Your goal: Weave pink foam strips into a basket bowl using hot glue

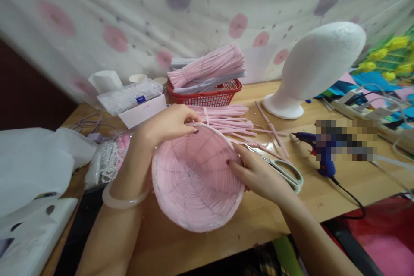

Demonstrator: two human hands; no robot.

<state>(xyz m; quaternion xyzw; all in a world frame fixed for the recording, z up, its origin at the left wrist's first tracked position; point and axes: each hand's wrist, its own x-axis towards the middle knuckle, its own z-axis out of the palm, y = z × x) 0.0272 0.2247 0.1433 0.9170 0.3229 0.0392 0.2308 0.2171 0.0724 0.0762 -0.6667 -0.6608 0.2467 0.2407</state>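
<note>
Between my hands is a round pink bowl-shaped piece (200,181), its hollow inside facing me, with concentric rings and thin wire-like ribs that meet in the middle. My left hand (174,123) grips its far upper rim, thumb inside and the other fingers mostly hidden behind. At the right rim my right hand (254,170) holds on, thumb inside and fingers behind the wall. Scissors with pale handles (287,174) lie on the table just beyond my right hand. Behind the bowl lies a bundle of pink fuzzy stems (226,118).
A red basket (210,95) holds more pink and grey stems. A white foam head (315,69) stands at the back right. The blue glue gun (325,155) and its cord lie on the right. Bagged beads (111,161) and a clear organizer box (129,97) are on the left.
</note>
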